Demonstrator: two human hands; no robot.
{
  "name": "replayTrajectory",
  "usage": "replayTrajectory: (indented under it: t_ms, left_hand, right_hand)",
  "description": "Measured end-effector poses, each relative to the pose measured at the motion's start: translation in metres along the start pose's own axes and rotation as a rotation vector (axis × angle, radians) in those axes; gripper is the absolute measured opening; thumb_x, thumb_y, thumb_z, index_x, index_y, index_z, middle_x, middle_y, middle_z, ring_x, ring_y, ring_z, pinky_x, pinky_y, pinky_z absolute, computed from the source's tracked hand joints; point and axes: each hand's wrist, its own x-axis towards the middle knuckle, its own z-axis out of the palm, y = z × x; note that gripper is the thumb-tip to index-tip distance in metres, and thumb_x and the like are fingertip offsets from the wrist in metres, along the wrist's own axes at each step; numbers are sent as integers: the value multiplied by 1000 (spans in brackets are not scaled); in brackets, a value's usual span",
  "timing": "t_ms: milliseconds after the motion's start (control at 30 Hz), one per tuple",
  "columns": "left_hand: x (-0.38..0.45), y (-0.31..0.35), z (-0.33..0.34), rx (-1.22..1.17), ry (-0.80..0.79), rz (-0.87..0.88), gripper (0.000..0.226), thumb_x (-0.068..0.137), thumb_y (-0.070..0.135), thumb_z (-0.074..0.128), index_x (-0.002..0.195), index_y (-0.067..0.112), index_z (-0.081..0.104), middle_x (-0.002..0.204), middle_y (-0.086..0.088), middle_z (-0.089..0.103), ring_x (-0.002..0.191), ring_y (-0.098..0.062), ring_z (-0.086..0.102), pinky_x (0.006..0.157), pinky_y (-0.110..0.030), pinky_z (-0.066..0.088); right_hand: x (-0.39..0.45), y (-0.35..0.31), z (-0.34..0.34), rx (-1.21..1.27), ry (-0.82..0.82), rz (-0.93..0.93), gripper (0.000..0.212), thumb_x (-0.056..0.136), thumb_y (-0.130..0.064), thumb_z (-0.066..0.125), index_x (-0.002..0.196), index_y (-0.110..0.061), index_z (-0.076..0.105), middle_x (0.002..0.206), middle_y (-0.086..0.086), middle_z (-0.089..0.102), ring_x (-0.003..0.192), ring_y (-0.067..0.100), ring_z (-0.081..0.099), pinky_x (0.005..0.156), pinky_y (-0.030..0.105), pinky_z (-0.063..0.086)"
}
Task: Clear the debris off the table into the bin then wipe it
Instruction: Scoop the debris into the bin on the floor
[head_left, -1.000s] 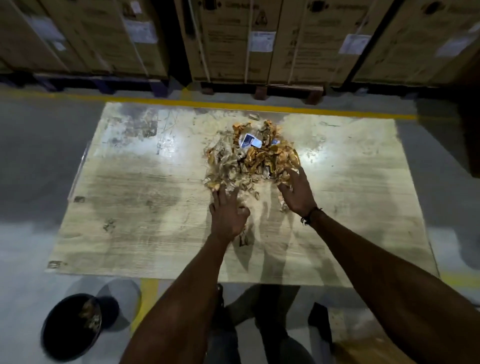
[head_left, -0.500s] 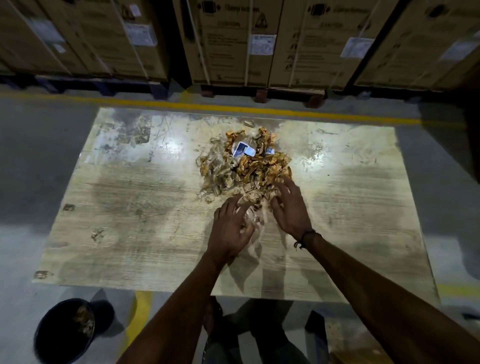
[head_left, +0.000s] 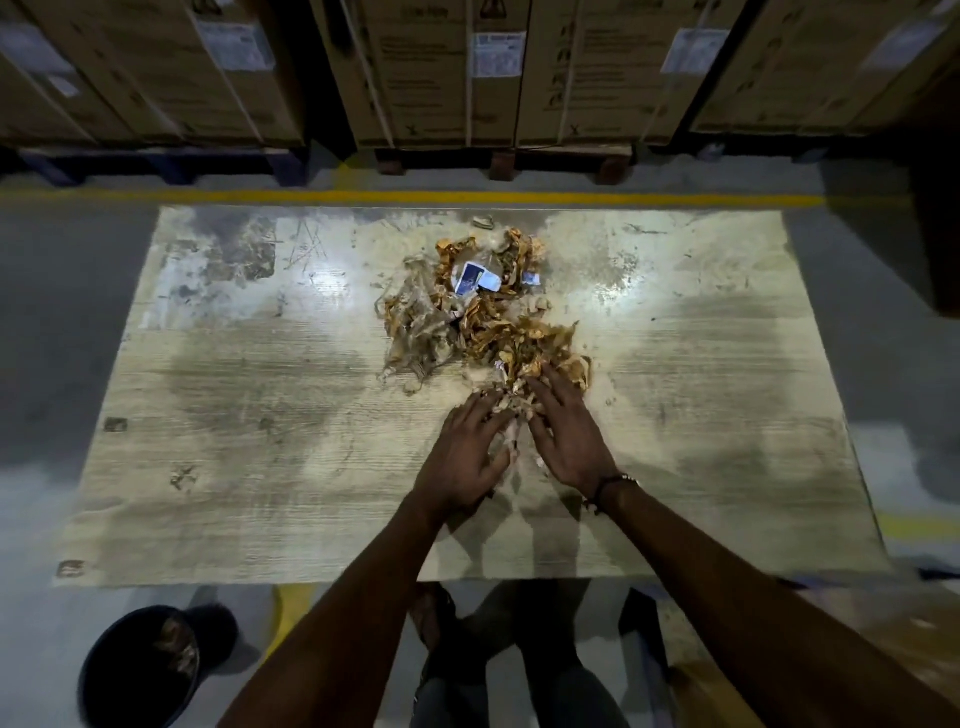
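The near end of the heap of orange-brown and grey torn scraps (head_left: 483, 332) lies under the fingers of the left hand (head_left: 462, 457) and right hand (head_left: 569, 441), so how much either holds cannot be told. Both forearms run out of the bottom edge. The round black bin (head_left: 140, 670) on the floor, near left, is dim; its contents are unreadable. The small blue-and-white card (head_left: 470, 278) is too small to read. The brown cardboard cartons (head_left: 431, 67) are cut off at the top, their labels blurred.

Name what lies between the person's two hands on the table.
In the head view, a small clump of torn scraps, the near end of the debris pile, sits between the left hand and the right hand.
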Motion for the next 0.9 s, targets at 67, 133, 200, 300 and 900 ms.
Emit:
replayTrajectory:
  t_ms: [67, 133, 200, 300, 900]
  left_hand:
    - [-14, -2, -3, 15, 15, 21, 54, 101, 47, 43, 150, 23, 51, 165, -8, 38, 154, -31, 32, 120, -57, 30]
    - [-25, -1, -10, 38, 58, 38, 50, 100, 43, 47, 146, 25, 54, 159, -7, 44, 150, -29, 38, 119, -56, 30]
    - [-29, 2, -20, 73, 113, 66, 46, 98, 39, 53, 143, 27, 54, 154, -6, 48, 145, -28, 41, 117, -54, 31]
    - [-21, 6, -33, 87, 189, 55, 47, 95, 37, 61, 140, 24, 53, 151, -4, 45, 142, -26, 40, 112, -52, 34]
    - [-3, -12, -25, -86, 91, 138, 56, 106, 46, 54, 157, 26, 42, 171, 1, 27, 157, -21, 25, 123, -53, 28]
  right_hand:
    - [-19, -7, 2, 7, 12, 5, 49, 109, -27, 46, 157, -18, 40, 171, 5, 21, 156, 26, 25, 124, 45, 30]
    - [-33, -15, 0, 31, 42, 39, 45, 110, -28, 46, 154, -22, 44, 169, 3, 26, 154, 25, 28, 121, 44, 34]
    - [-41, -24, -6, 50, 113, 74, 39, 108, -27, 49, 147, -24, 50, 164, 3, 34, 152, 26, 33, 118, 42, 38]
    - [-39, -30, -17, 25, 268, 120, 34, 104, -23, 52, 138, -21, 58, 150, 9, 45, 140, 31, 43, 114, 46, 39]
    - [-41, -23, 36, 275, 436, 204, 45, 106, -19, 45, 151, -16, 49, 162, -2, 42, 152, 11, 33, 123, 31, 29]
